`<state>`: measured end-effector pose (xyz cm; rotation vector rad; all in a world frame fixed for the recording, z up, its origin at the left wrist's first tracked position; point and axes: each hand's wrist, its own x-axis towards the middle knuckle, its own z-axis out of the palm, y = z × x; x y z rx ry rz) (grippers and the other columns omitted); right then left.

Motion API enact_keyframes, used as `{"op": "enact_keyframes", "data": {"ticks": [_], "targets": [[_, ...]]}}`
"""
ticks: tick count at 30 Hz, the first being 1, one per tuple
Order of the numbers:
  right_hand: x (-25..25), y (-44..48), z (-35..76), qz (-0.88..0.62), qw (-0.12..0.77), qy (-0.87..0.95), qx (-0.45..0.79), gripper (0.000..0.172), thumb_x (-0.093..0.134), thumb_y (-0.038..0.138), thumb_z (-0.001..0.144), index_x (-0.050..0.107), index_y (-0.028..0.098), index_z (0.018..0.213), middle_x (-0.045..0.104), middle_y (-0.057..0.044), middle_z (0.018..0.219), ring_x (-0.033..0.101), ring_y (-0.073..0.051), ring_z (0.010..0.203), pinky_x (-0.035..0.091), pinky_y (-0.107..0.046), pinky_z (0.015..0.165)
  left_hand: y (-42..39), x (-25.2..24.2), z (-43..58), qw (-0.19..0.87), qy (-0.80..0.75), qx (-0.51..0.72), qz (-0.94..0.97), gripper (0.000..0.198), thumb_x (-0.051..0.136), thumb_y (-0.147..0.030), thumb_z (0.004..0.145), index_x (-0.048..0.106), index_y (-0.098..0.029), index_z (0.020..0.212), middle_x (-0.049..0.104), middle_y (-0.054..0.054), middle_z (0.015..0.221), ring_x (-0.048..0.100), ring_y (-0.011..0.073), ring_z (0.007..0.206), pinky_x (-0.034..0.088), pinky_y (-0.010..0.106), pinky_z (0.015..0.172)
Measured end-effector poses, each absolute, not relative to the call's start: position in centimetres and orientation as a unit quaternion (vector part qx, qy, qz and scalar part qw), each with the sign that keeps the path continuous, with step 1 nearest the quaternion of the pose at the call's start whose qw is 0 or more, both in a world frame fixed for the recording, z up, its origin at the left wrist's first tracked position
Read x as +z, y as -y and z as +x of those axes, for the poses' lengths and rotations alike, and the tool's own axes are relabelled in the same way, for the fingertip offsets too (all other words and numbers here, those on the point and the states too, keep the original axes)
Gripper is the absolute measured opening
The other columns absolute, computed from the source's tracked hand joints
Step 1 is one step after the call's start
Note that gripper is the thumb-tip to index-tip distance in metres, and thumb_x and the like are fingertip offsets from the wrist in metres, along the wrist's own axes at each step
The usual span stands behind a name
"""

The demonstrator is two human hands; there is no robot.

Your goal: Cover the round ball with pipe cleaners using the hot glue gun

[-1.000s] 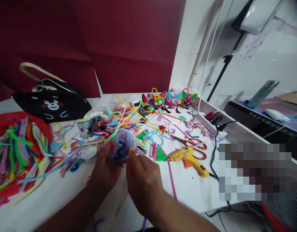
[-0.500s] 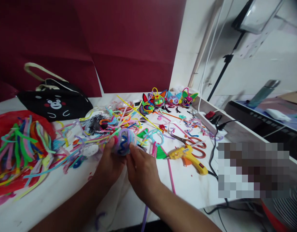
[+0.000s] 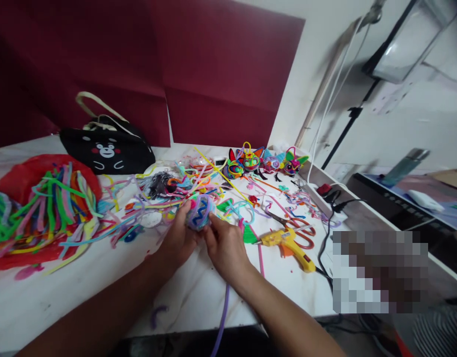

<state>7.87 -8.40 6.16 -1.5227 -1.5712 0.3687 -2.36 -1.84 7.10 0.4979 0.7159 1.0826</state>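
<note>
My left hand [image 3: 181,235] is closed round the left side of a small ball [image 3: 199,214] covered in pipe cleaners. The ball has a dark blue zigzag on its front, light purple bands and a pink spot on the left. At its lower right, my right hand [image 3: 226,245] pinches with thumb and forefinger against the surface. A long purple pipe cleaner [image 3: 224,312] comes out from under the right hand and hangs over the table's front edge; its upper end is hidden by my fingers.
Right of my hands lie a yellow glue gun [image 3: 288,243] and orange-handled scissors [image 3: 298,230]. Pipe cleaners on a red bag [image 3: 12,260] are at left, before a black bag [image 3: 109,151]. Several finished eared ornaments [image 3: 250,159] line the back. A power strip [image 3: 328,198] stands at right.
The view has swung left, so the table things sit further right in the picture. More of the purple pipe cleaner shows below my right hand. Both hands stay on the ball.
</note>
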Motion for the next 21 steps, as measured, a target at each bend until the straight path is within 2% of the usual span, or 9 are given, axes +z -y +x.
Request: {"op": "enact_keyframes", "data": {"ticks": [3,8,16,21], "targets": [[6.3,8.2,8.4,-0.604,0.451,0.636,0.164,0.032,0.053,0.019,0.091,0.071,0.011,0.116,0.075,-0.007,0.075,0.064,-0.018,0.060,0.043,-0.026,0.058,1.8,7.2,-2.5,0.775,-0.309,0.500,0.232,0.024,0.047,-0.029,0.101,0.068,-0.017,0.102,0.075,0.003,0.076,0.069,0.0168,0.058,0.058,0.026,0.055],[6.3,7.9,9.1,-0.586,0.457,0.643,0.187,0.030,0.055,0.016,0.087,0.074,0.015,0.110,0.071,-0.002,0.068,0.060,-0.015,0.058,0.042,-0.023,0.056,1.5,6.9,-2.7,0.783,-0.281,0.502,0.238,0.032,0.041,-0.027,0.102,0.070,-0.014,0.098,0.074,0.006,0.074,0.070,0.0187,0.061,0.060,0.028,0.059],[6.2,7.6,9.6,-0.571,0.482,0.625,0.225,0.033,0.054,0.020,0.087,0.073,0.012,0.112,0.066,0.000,0.066,0.056,-0.012,0.053,0.045,-0.024,0.056,1.0,6.6,-3.0,0.775,-0.304,0.504,0.230,0.016,0.056,-0.022,0.096,0.069,-0.015,0.103,0.075,0.006,0.079,0.068,0.0174,0.057,0.060,0.029,0.057],[6.0,7.7,10.0,-0.562,0.490,0.619,0.246,0.036,0.054,0.024,0.087,0.072,0.011,0.116,0.060,0.002,0.062,0.053,-0.012,0.053,0.045,-0.024,0.056,1.0,6.8,-3.2,0.782,-0.308,0.494,0.221,0.013,0.060,-0.020,0.091,0.070,-0.016,0.098,0.075,0.008,0.080,0.070,0.0203,0.060,0.061,0.032,0.057]]}}
